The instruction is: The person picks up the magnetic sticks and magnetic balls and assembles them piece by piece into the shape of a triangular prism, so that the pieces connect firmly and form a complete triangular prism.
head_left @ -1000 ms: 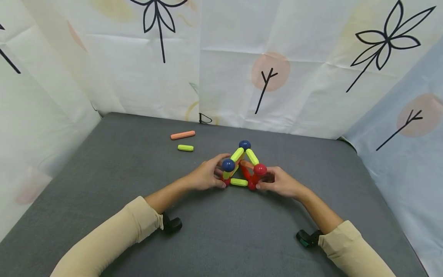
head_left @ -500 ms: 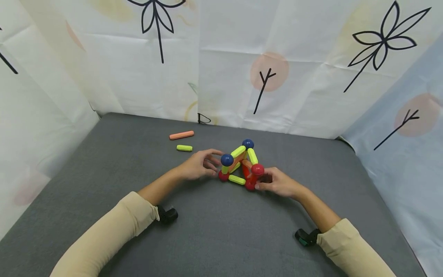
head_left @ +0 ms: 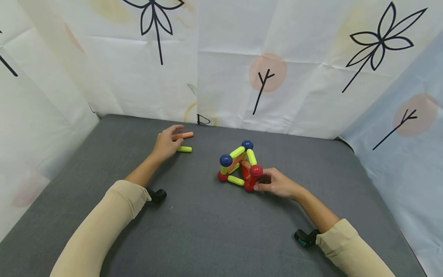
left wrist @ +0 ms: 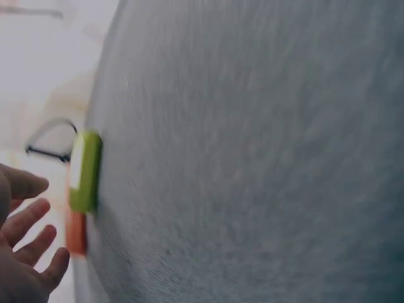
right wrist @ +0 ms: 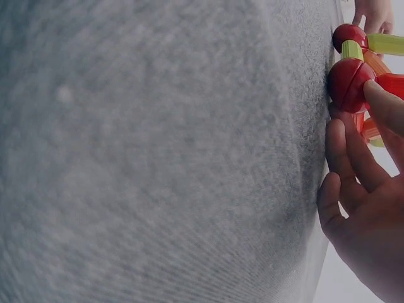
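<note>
A ball-and-stick frame of magnetic building rods stands on the grey table, with blue balls such as the front one point(head_left: 226, 160), red balls, and yellow-green, orange and red rods. My right hand point(head_left: 278, 184) holds its near right corner. In the right wrist view the thumb presses a lower red ball point(right wrist: 348, 83), with fingers on its far side. My left hand point(head_left: 167, 143) is at the back left, over a loose orange rod point(head_left: 187, 135) and beside a short yellow-green rod point(head_left: 185, 149). In the left wrist view its fingers point(left wrist: 35, 243) are spread, apart from the yellow-green rod point(left wrist: 86, 172).
The grey cloth-covered table point(head_left: 207, 231) reaches back to a white printed curtain point(head_left: 225, 88). More curtain hangs at the left and right sides. Each wrist wears a black camera, such as the right one point(head_left: 306, 237).
My left hand has let go of the frame's left side and moved back and left to the loose rods. The frame has turned slightly and shifted a little; my right hand stays at its corner.
</note>
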`<state>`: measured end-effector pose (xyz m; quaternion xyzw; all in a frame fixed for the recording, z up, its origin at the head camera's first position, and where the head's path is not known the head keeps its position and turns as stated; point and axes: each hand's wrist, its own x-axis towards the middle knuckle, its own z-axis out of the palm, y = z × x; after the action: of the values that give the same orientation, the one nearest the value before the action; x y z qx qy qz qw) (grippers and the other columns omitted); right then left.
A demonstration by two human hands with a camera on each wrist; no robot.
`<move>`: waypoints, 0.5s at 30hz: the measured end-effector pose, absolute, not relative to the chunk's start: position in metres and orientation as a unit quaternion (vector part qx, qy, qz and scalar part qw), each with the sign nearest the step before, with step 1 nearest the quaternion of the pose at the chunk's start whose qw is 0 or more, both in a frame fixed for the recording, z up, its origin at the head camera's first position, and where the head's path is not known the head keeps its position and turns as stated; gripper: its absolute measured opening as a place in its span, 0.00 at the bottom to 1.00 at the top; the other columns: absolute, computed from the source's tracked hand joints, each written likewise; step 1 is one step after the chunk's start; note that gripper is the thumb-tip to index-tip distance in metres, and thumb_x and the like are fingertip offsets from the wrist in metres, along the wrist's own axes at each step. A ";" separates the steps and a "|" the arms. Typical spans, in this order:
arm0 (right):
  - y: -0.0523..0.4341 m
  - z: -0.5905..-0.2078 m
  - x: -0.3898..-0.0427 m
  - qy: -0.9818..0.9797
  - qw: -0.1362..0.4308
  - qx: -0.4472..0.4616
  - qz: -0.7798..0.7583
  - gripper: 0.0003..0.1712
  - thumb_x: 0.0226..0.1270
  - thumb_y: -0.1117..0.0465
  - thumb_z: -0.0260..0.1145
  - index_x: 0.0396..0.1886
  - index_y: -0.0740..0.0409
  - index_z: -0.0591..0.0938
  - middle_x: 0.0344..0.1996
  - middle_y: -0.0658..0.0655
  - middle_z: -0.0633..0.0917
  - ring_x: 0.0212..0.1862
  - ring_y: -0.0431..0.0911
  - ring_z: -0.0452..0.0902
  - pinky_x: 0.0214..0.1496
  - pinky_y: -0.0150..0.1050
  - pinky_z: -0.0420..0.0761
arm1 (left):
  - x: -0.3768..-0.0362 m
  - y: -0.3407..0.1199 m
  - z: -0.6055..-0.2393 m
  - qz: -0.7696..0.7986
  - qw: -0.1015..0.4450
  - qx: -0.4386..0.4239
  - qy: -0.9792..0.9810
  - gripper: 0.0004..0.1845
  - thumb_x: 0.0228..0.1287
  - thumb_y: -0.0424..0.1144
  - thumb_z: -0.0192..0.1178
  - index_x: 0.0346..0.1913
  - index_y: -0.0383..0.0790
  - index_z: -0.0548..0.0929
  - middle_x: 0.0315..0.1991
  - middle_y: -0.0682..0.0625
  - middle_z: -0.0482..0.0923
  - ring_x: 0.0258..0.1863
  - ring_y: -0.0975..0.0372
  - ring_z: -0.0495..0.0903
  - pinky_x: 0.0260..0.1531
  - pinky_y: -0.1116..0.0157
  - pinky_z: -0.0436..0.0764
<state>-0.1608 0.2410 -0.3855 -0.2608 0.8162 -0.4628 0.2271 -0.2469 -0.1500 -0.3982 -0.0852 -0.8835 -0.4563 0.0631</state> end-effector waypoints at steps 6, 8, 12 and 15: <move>0.240 -0.386 -0.161 0.819 0.226 -0.257 -0.461 0.17 0.65 0.66 0.69 0.53 0.66 0.82 0.43 0.58 0.85 0.44 0.53 0.78 0.47 0.37 0.79 | -0.261 -0.162 -0.412 -0.407 0.063 -0.053 -0.910 0.26 0.70 0.27 0.56 0.70 0.32 0.69 0.65 0.36 0.73 0.62 0.44 0.73 0.57 0.46 0.73; 0.239 -0.385 -0.161 0.818 0.227 -0.256 -0.461 0.17 0.65 0.66 0.70 0.52 0.66 0.83 0.43 0.58 0.86 0.44 0.53 0.78 0.47 0.37 0.79 | -0.263 -0.164 -0.413 -0.401 0.061 -0.049 -0.913 0.25 0.70 0.28 0.57 0.69 0.33 0.70 0.62 0.36 0.75 0.58 0.44 0.75 0.54 0.46 0.75; 0.239 -0.385 -0.161 0.818 0.232 -0.253 -0.462 0.17 0.64 0.66 0.70 0.52 0.65 0.83 0.44 0.58 0.86 0.45 0.52 0.78 0.49 0.38 0.79 | -0.264 -0.166 -0.411 -0.393 0.061 -0.045 -0.916 0.24 0.69 0.28 0.59 0.67 0.32 0.72 0.54 0.33 0.79 0.52 0.43 0.76 0.48 0.46 0.75; 0.240 -0.385 -0.161 0.820 0.232 -0.254 -0.458 0.17 0.64 0.66 0.70 0.52 0.65 0.83 0.44 0.58 0.86 0.46 0.52 0.78 0.50 0.40 0.78 | -0.262 -0.165 -0.410 -0.402 0.076 -0.041 -0.912 0.23 0.69 0.29 0.61 0.65 0.31 0.74 0.51 0.32 0.81 0.50 0.43 0.77 0.48 0.46 0.75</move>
<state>-0.1610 0.2395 -0.3854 -0.2544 0.8196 -0.4582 0.2316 -0.2616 -0.1654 -0.4103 -0.0411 -0.9117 -0.4017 0.0760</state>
